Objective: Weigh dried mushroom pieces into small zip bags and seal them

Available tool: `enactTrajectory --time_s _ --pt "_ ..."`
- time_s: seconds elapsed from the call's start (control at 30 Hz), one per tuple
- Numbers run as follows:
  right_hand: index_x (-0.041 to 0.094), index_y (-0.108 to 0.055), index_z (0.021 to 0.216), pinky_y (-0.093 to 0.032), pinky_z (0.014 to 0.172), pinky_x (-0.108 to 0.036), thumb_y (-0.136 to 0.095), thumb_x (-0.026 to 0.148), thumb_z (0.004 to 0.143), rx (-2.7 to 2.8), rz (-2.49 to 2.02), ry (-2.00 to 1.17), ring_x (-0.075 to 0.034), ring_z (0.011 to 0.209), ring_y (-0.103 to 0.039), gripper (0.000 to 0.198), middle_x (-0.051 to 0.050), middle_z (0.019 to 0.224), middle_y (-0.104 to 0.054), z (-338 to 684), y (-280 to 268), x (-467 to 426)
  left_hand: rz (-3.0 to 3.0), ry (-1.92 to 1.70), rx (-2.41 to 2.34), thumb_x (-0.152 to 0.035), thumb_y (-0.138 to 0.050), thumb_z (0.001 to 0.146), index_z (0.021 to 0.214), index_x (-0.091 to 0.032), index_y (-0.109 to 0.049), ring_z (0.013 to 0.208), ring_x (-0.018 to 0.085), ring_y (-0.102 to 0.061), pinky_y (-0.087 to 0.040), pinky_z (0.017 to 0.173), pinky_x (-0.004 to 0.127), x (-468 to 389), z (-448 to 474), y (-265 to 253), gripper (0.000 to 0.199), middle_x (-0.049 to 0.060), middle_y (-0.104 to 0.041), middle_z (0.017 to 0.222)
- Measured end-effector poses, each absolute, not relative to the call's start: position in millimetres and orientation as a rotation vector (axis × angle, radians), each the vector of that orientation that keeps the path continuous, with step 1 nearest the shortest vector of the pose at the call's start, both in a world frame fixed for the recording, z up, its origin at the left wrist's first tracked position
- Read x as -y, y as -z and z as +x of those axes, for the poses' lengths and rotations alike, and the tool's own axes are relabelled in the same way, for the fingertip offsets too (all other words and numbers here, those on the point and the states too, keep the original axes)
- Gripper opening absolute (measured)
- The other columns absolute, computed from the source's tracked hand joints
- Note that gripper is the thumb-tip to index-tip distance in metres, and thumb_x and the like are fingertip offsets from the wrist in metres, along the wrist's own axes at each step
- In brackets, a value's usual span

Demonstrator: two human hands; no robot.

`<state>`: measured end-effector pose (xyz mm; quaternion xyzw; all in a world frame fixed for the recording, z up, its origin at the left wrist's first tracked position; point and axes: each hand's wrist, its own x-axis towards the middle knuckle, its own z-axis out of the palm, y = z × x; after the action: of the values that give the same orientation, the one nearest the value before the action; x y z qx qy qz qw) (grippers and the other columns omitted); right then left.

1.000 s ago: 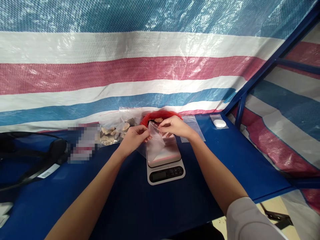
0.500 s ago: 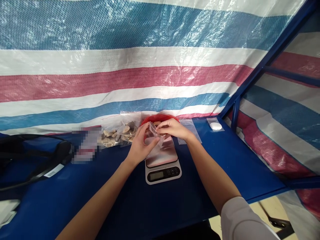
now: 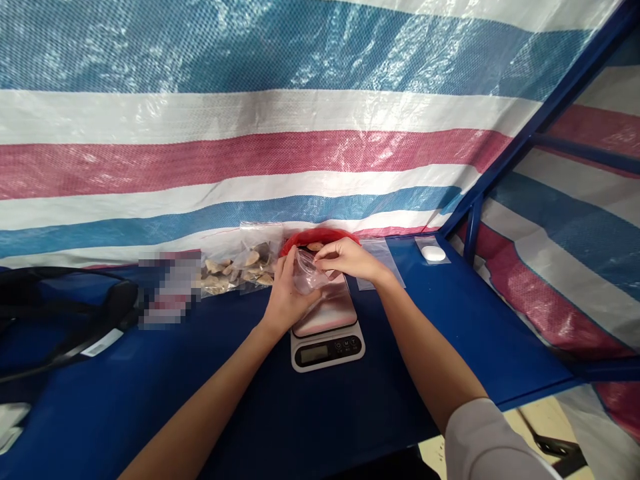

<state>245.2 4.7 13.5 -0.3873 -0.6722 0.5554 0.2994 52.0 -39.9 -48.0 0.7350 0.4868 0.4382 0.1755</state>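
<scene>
A clear plastic zip bag [image 3: 306,272] is held over the kitchen scale [image 3: 327,347], its mouth spread open. My left hand [image 3: 290,293] grips the bag's left side between thumb and fingers. On the other side, my right hand [image 3: 345,259] pinches the bag's edge. Behind the hands lies a red bag [image 3: 323,235] with brownish dried slices partly visible inside. The scale's metal plate [image 3: 333,307] shows below the bag; its display cannot be read.
Left of the scale stand clear bags of dried slices [image 3: 257,263]. Flat plastic bags [image 3: 383,260] lie to the right, near a white oval object [image 3: 433,253] on a small bag. Black straps [image 3: 110,307] lie at left. Striped sheeting [image 3: 250,160] hangs behind the blue table [image 3: 450,320].
The bag's mouth has opened wider between my hands. My left hand has shifted slightly right and turned more upright; my right hand has hardly moved.
</scene>
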Motion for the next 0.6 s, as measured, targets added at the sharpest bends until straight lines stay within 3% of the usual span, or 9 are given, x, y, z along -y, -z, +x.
enactTrajectory --time_s 0.23,0.4,0.6 --pt "0.017 -0.077 0.082 -0.052 0.062 -0.024 -0.062 0.026 0.084 2.006 -1.111 -1.134 -0.013 0.063 -0.064 0.017 -0.001 0.075 -0.072 256.6 -21.5 -4.1 2.14 -1.293 -1.411 -0.029 -0.073 0.078 0.142 -0.023 -0.048 0.117 0.028 -0.061 -0.053 0.101 0.044 37.9 47.2 43.9 0.068 0.011 -0.058 0.126" --pt "0.021 -0.081 0.096 -0.052 0.08 -0.029 -0.065 0.03 0.088 2.053 -1.115 -0.783 -0.021 0.09 -0.071 0.02 -0.004 0.1 -0.079 262.3 -33.3 1.2 2.154 -1.171 -1.458 -0.035 -0.074 0.078 0.144 -0.02 -0.048 0.116 0.028 -0.062 -0.054 0.099 0.044 36.9 45.5 44.9 0.073 0.012 -0.058 0.128" --pt "0.02 -0.081 0.098 -0.049 0.074 -0.028 -0.066 0.035 0.091 2.172 -0.996 -0.835 -0.019 0.083 -0.07 0.023 -0.003 0.094 -0.079 248.1 -33.2 6.9 2.194 -1.153 -1.468 -0.046 -0.075 0.08 0.147 -0.017 -0.047 0.119 0.032 -0.061 -0.054 0.101 0.048 33.8 44.1 47.9 0.078 0.015 -0.059 0.13"
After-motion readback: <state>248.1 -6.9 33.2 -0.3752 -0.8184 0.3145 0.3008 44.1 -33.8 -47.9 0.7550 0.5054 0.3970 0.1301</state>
